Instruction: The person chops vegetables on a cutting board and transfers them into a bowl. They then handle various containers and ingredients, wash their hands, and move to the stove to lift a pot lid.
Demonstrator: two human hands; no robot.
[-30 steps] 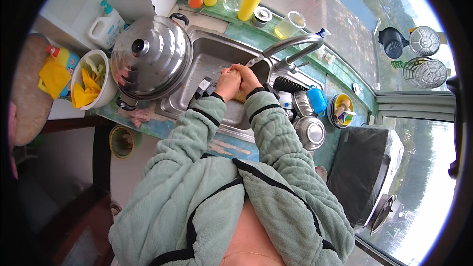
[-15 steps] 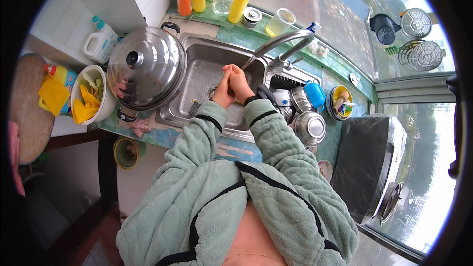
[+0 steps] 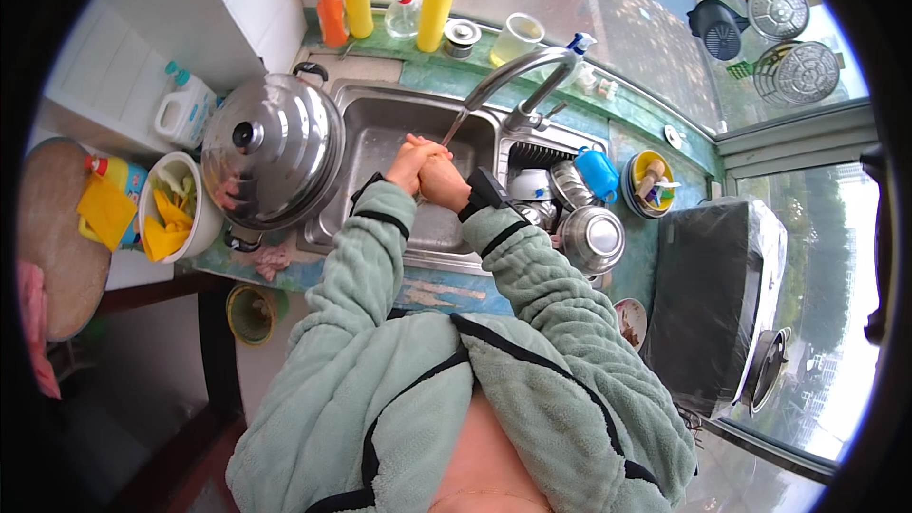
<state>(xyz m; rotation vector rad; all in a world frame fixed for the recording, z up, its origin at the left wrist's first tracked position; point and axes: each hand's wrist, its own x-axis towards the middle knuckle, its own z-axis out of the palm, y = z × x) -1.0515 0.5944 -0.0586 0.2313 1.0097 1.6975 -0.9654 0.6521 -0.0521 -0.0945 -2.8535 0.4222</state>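
My left hand (image 3: 408, 163) and my right hand (image 3: 444, 182) are clasped together over the steel sink (image 3: 366, 147), with the left fingers lying across the right hand. Some of the right fingers are hidden in the clasp. Just above them ends the spout of a curved metal faucet (image 3: 513, 71), and a thin stream of water runs from it onto the hands. Both forearms wear green fleece sleeves, and a black band circles the right wrist.
Left of the sink stands a large lidded steel pot (image 3: 271, 152), beside a white bin (image 3: 190, 218) with yellow cloths. Metal bowls (image 3: 591, 237) and a blue cup (image 3: 597, 174) crowd the right side. Yellow bottles (image 3: 436, 9) line the sill behind.
My hands have turned within the clasp, and the left fingers now lie over the right hand. They sit slightly further left in view and beneath the water. The whole view has shifted a little.
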